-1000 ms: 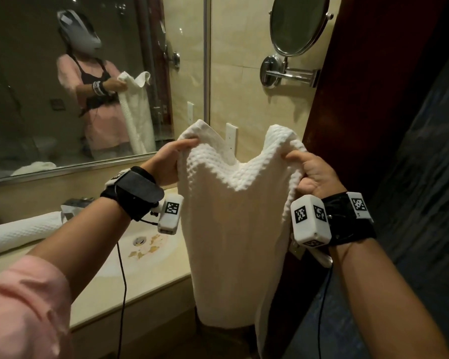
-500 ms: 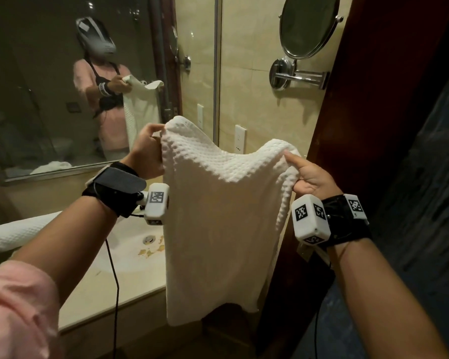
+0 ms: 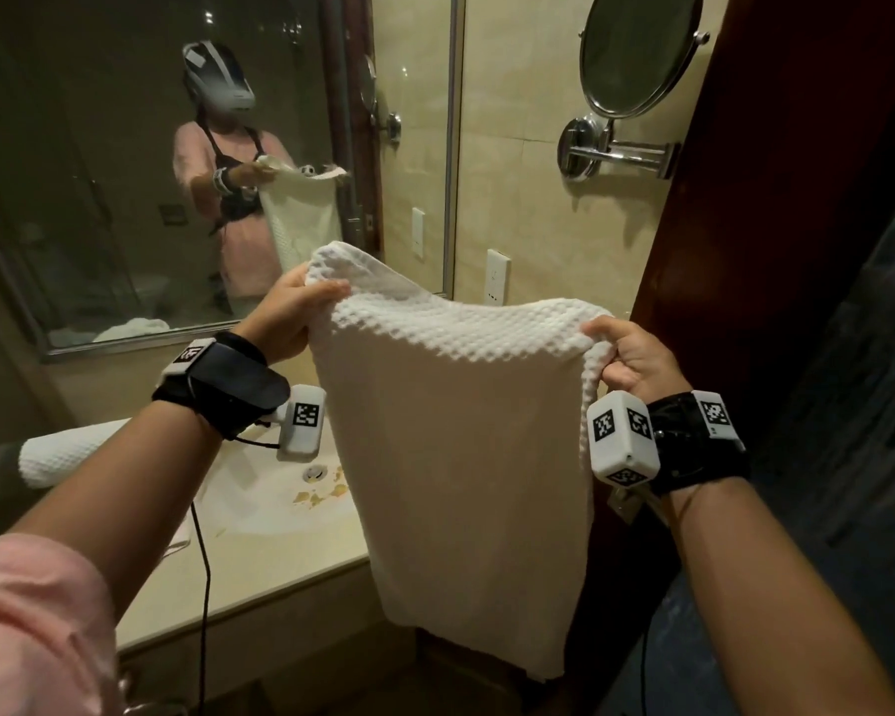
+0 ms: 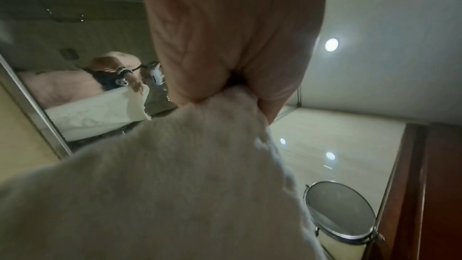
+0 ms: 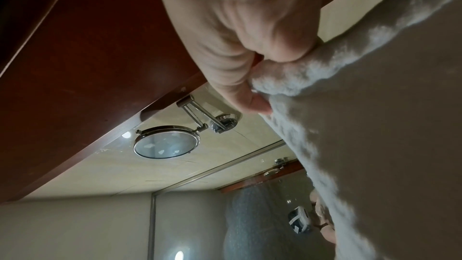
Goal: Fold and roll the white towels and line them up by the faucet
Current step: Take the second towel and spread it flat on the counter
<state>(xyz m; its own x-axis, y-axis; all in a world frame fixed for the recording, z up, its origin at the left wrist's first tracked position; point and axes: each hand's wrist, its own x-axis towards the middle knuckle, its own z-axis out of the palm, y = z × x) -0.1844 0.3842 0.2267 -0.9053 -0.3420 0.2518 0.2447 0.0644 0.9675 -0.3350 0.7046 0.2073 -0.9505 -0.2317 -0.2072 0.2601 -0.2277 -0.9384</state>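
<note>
While the white waffle-weave towel (image 3: 461,457) hangs in the air in front of the beige stone counter (image 3: 259,565), both hands hold it up by its top edge. The left hand (image 3: 285,317) pinches the upper left corner between thumb and curled fingers (image 4: 190,78), and the right hand (image 3: 626,354) grips the upper right corner the same way, its fingers (image 5: 250,98) closed on the cloth. The towel droops slightly between the two grips and falls past the counter's front edge, beside the white oval sink basin (image 3: 280,488). One rolled white towel (image 3: 68,457) already lies at the back of the counter, left of the basin; the faucet itself is hidden behind the left arm.

This looks like the spreading step before the fold. Next, the corners likely need bringing together, or the towel laying flat on the counter, keeping edges aligned so the roll comes out even.
</note>
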